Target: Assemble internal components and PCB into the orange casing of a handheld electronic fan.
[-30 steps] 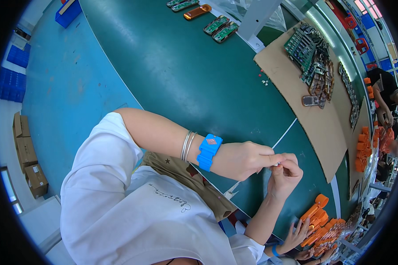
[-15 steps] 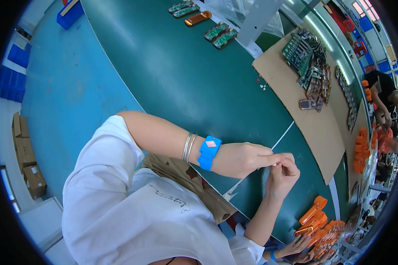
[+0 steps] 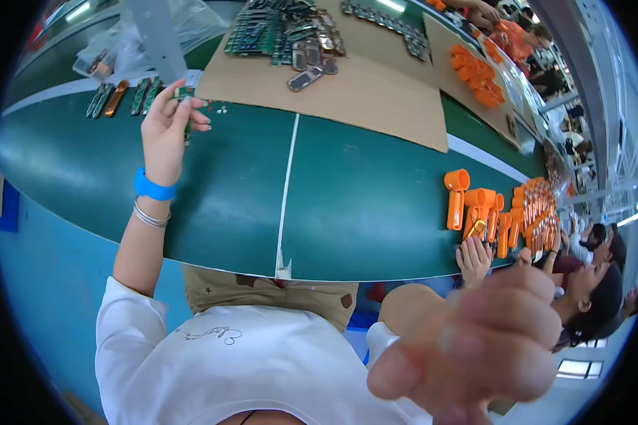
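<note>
My left hand (image 3: 164, 134), with a blue wristband (image 3: 153, 185) and silver bangles above it, reaches over the far left of the green table. Its thumb and fingers close on a green circuit board (image 3: 184, 92), partly hidden by the fingers. Close by lie further circuit boards (image 3: 140, 96) and a translucent orange-brown casing (image 3: 116, 98). A few tiny white and red pieces (image 3: 221, 110) lie to the right of its fingertips. Large, near and blurred, my right hand (image 3: 485, 340) is raised at lower right with curled fingers; whatever is inside them is hidden.
Cardboard (image 3: 376, 99) across the back carries a heap of circuit boards (image 3: 259, 32). A metal post (image 3: 152, 35) and clear plastic bags (image 3: 184, 21) stand behind my left hand. Orange handheld fan casings (image 3: 457, 195) crowd the right, where a co-worker's hand (image 3: 473, 258) touches one.
My hands have parted from a shared pinch on something small and white. The left moved to the far left and grips a circuit board; the right came up close. The view turned.
</note>
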`<state>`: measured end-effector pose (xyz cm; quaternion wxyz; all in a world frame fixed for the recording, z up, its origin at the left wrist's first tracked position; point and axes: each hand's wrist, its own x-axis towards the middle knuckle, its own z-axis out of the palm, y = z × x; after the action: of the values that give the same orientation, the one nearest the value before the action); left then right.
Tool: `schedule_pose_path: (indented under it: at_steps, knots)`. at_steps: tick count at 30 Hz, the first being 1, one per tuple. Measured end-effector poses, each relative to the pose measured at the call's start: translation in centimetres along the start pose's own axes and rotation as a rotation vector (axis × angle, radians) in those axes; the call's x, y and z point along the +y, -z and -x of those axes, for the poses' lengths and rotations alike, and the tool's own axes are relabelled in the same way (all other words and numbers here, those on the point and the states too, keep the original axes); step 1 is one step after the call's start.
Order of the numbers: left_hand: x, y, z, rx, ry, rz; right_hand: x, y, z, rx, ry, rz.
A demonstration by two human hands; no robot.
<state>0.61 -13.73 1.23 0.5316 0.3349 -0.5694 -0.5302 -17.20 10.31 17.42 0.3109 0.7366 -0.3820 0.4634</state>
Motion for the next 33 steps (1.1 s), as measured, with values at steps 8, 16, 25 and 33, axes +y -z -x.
schedule_pose_path:
  at_steps: [8,16,25,33]
  knots:
    - [-1.0,-0.4,-0.4,-0.032,0.003,-0.052,-3.2,2.1,2.1,0.104,0.024,-0.037]
    - [-1.4,0.7,-0.6,0.000,0.009,-0.068,-2.3,2.0,1.0,-0.098,-0.050,-0.124]
    - [-2.1,0.9,-1.8,0.045,0.041,-0.096,-4.7,1.4,-0.8,-0.061,-0.220,-0.244]
    - [-2.9,1.4,-2.9,0.138,0.029,-0.094,-0.5,-1.7,3.1,-0.085,-0.251,0.005]
